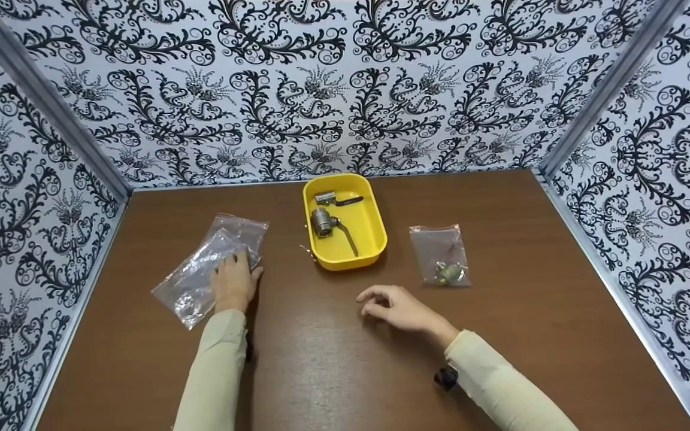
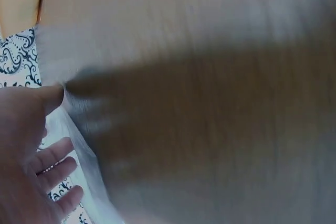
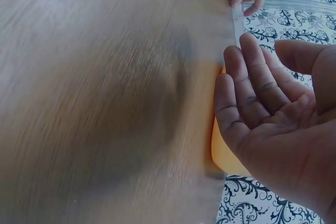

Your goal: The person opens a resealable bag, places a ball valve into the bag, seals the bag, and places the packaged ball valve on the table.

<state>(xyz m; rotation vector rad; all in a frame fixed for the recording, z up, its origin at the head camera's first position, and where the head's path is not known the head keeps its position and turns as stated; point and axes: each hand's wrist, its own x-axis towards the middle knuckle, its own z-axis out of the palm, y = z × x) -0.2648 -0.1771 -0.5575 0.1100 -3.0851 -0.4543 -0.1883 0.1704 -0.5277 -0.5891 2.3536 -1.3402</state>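
Note:
My left hand [image 1: 235,282] lies over overlapping clear plastic bags [image 1: 192,276] on the left of the table. In the left wrist view its thumb and fingers [image 2: 56,173] are spread apart at the plastic's edge. My right hand [image 1: 402,308] hovers over the table with loosely bent fingers and an empty palm. Beyond both hands stands a yellow tray [image 1: 374,239]. Inside it are a larger metal ball valve [image 1: 323,222] with a long lever and a smaller valve [image 1: 326,198] with a dark handle.
Right of the tray lies another clear zip bag [image 1: 432,248] holding a small brass-coloured fitting [image 1: 450,273]. Patterned panels with grey metal edging [image 1: 632,305] enclose the brown table [image 1: 315,359] at the back and sides. A small black object [image 1: 445,378] sits by my right sleeve.

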